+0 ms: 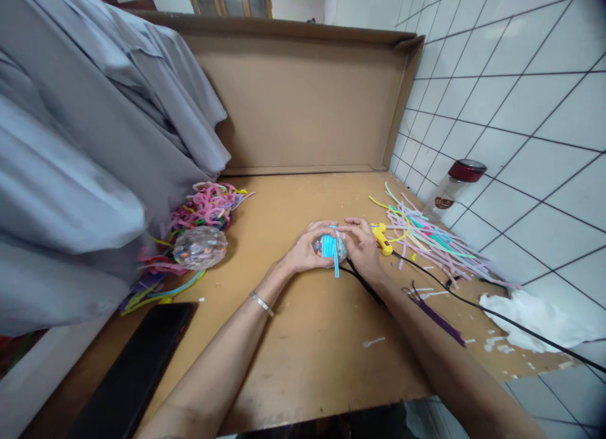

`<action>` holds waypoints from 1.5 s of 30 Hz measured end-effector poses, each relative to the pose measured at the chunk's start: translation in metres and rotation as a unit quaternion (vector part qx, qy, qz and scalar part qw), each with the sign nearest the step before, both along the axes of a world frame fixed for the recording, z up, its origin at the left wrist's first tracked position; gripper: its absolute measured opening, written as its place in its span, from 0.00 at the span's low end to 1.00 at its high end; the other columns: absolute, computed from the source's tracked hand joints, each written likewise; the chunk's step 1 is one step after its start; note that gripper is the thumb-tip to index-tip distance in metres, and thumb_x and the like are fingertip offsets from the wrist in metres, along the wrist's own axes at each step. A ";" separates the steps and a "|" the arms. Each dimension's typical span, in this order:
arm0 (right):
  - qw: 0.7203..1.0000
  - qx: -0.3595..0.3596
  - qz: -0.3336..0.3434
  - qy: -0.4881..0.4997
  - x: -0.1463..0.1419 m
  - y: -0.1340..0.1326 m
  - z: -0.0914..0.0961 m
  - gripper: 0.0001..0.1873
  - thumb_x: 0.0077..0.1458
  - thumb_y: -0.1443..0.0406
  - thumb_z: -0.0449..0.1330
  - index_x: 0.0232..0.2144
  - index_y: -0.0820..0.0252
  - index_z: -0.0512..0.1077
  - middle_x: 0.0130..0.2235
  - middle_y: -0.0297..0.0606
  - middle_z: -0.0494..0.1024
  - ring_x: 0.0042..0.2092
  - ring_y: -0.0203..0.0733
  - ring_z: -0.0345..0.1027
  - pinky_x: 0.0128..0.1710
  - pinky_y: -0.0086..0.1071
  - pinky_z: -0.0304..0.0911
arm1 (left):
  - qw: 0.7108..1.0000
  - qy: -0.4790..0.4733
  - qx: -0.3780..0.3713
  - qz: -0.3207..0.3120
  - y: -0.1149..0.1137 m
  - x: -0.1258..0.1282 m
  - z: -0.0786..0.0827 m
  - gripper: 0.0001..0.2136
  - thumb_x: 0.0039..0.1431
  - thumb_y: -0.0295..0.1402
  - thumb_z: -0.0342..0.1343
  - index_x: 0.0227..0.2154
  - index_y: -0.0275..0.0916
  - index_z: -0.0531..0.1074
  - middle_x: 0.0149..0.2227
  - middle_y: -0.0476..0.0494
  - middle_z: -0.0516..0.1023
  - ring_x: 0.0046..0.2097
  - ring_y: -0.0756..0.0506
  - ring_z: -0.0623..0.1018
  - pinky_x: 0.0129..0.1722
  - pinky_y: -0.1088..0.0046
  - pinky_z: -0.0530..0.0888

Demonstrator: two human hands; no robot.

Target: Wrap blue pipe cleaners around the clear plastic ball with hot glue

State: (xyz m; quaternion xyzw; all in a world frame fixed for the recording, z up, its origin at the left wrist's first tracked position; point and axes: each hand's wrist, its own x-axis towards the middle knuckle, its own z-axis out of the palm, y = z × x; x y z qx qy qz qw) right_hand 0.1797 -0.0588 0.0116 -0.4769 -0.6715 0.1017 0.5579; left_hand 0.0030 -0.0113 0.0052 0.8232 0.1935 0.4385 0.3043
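A small clear plastic ball (pixel 343 255), partly wrapped in light blue pipe cleaner (pixel 327 245), sits between my two hands above the table. My left hand (pixel 305 248) curls round its left side with thumb and fingers. On the other side my right hand (pixel 363 248) presses its fingertips to the ball, where the blue strip runs over it. One end of that strip hangs down in front. Just past my right hand lies a yellow hot glue gun (pixel 381 238), partly hidden by the fingers.
At left, another clear ball (pixel 201 247) rests by tangled pipe cleaners (pixel 208 205), beside grey cloth (pixel 95 142) and a black phone (pixel 137 369). Loose pipe cleaners (pixel 435 240), a red-lidded jar (pixel 449 190), white tissue (pixel 534 319) and a black cord (pixel 473 304) lie right. Cardboard (pixel 303 98) stands behind.
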 end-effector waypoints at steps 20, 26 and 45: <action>0.999 -0.034 0.008 -0.039 -0.002 0.001 -0.002 0.17 0.62 0.60 0.49 0.43 0.51 0.78 0.52 0.42 0.69 0.57 0.50 0.61 0.59 0.52 0.56 | 1.000 0.013 -0.016 0.016 -0.002 -0.001 0.002 0.23 0.38 0.32 0.70 0.40 0.40 0.73 0.54 0.35 0.72 0.58 0.35 0.71 0.58 0.52 0.66; 0.999 -0.019 0.004 -0.040 -0.003 -0.001 0.000 0.17 0.63 0.60 0.49 0.40 0.51 0.78 0.52 0.41 0.69 0.57 0.49 0.61 0.58 0.51 0.57 | 1.000 0.002 -0.011 0.005 -0.001 0.000 0.002 0.22 0.38 0.32 0.70 0.40 0.40 0.73 0.55 0.35 0.72 0.59 0.36 0.70 0.59 0.51 0.65; 0.999 -0.028 0.019 -0.043 -0.001 0.000 0.000 0.17 0.64 0.57 0.48 0.41 0.50 0.77 0.52 0.41 0.69 0.57 0.49 0.62 0.58 0.51 0.57 | 1.000 0.000 -0.012 0.009 0.001 0.000 -0.001 0.23 0.39 0.31 0.70 0.41 0.40 0.72 0.55 0.35 0.72 0.59 0.36 0.70 0.59 0.51 0.66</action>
